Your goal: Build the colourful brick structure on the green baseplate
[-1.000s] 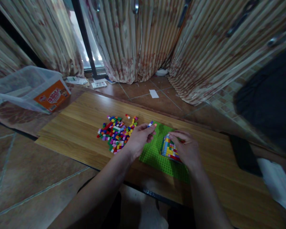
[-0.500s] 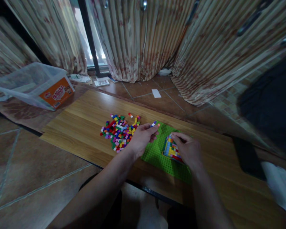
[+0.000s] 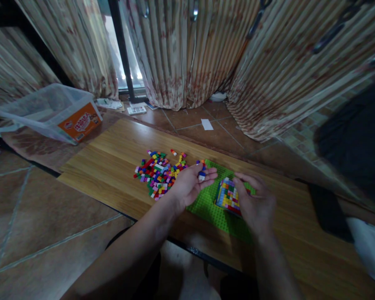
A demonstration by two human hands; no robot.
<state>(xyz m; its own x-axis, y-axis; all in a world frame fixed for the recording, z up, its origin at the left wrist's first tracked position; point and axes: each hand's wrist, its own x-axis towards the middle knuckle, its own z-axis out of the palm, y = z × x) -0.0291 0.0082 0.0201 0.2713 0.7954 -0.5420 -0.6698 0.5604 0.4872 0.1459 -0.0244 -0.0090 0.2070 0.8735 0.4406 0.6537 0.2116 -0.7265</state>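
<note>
My left hand (image 3: pixel 190 185) lies palm up over the left edge of a green baseplate (image 3: pixel 206 204), fingers spread, with a few small bricks (image 3: pixel 201 173) resting on the palm. My right hand (image 3: pixel 256 202) hovers at the right side of a multicoloured brick block (image 3: pixel 226 196) built on the baseplate, fingers loosely curled beside it. Whether they touch the block is unclear. A pile of loose coloured bricks (image 3: pixel 158 173) lies on the wooden table just left of my left hand.
The low wooden table (image 3: pixel 112 154) stands on a tiled floor. A clear plastic bin (image 3: pixel 50 110) with an orange label sits at the far left. Striped curtains hang behind. A dark flat object (image 3: pixel 329 212) and white cloth (image 3: pixel 368 248) lie at right.
My left hand has turned from a pinch to an open palm with small bricks lying on it. My right hand has shifted right, off the top of the block.
</note>
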